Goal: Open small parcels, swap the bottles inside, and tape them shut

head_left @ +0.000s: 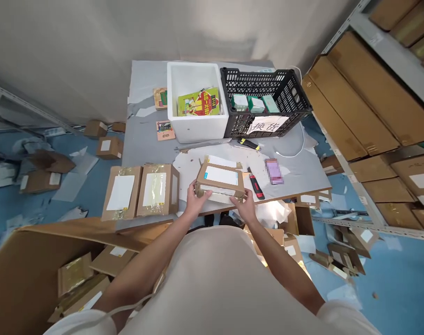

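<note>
A small brown cardboard box [221, 176] with a white label on top is gripped at the front edge of the table. My left hand [197, 197] wraps round its left front corner, thumb along the front side. Round the right front corner is my right hand [245, 204], its thumb also on the front. Just right of the box lies a red and black utility knife [256, 186]. Two taped cardboard boxes [155, 190] with white labels stand side by side to the left of my left hand.
At the table's back stand a white foam box [198, 130] holding books and a black crate [240, 122] holding small green-white boxes. A yellow-black cutter [248, 144] lies before them. Shelving [354, 200] with cartons flanks the right; a large open carton [27, 260] stands at lower left.
</note>
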Demonstrator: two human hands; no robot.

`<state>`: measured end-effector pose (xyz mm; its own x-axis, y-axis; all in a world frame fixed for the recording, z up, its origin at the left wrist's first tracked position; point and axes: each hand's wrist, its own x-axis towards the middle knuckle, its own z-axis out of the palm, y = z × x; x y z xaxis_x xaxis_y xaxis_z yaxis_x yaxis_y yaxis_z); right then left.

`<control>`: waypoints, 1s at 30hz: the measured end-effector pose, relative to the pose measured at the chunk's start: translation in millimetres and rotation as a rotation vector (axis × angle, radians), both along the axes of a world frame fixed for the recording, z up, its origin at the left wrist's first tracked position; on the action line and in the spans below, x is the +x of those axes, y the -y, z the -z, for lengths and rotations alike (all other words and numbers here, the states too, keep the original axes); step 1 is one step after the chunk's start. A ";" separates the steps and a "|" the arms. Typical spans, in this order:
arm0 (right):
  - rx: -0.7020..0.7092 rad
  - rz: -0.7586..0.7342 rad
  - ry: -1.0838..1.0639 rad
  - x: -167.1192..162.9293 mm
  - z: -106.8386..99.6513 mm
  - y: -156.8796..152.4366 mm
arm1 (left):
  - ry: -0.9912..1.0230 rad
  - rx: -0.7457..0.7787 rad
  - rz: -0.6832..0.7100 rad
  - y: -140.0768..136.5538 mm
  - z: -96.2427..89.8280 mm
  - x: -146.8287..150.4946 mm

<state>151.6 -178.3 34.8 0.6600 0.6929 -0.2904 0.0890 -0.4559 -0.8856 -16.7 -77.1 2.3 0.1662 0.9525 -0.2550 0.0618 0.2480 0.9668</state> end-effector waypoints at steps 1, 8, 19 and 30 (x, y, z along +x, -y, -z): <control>-0.017 -0.003 0.019 -1.1 -3.4 -0.1 | 0.018 -0.015 0.007 0.7 -1.8 -1.2; -0.208 -0.177 0.476 7.4 -31.1 -9.0 | 0.046 -0.039 0.009 4.1 -15.0 -1.7; -0.439 -0.745 1.012 25.8 -47.5 -18.0 | 0.082 -0.028 0.025 1.7 -35.8 23.3; -0.498 -0.651 0.928 25.6 -70.1 -15.6 | 0.081 -0.293 0.176 -0.5 -60.7 28.4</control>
<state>177.2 -162.7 104.9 0.3306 0.9172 -0.2224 0.9264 -0.3604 -0.1093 11.8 -76.6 63.0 0.3519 0.7956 -0.4931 0.0545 0.5085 0.8593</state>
